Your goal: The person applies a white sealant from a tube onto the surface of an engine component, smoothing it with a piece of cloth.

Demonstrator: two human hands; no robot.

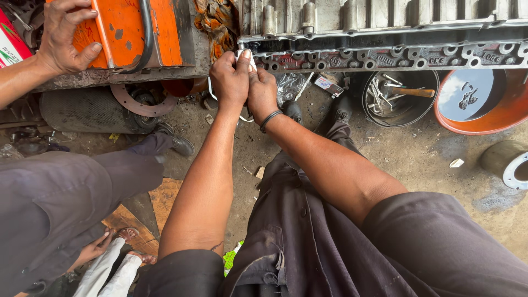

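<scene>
Both hands meet at the near left end of the long grey engine block (pixel 385 33): the left hand (pixel 230 77) and right hand (pixel 262 93) are closed together, pinching a small white piece (pixel 246 58) against its edge. This looks like fitting or cleaning at that corner, so the next move calls for a steady, firm pinch. At far left, another person's hand (pixel 63 36) rests on an orange panel (pixel 129 30).

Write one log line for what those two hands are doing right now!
left hand: pinching small white piece | right hand: same piece | place: edge of engine block

Your hands meet at the long grey metal engine block's (pixel 385 55) near-left corner; round black tool-filled pan (pixel 400 99) sits below it, orange basin (pixel 495 118) right of that.
</scene>
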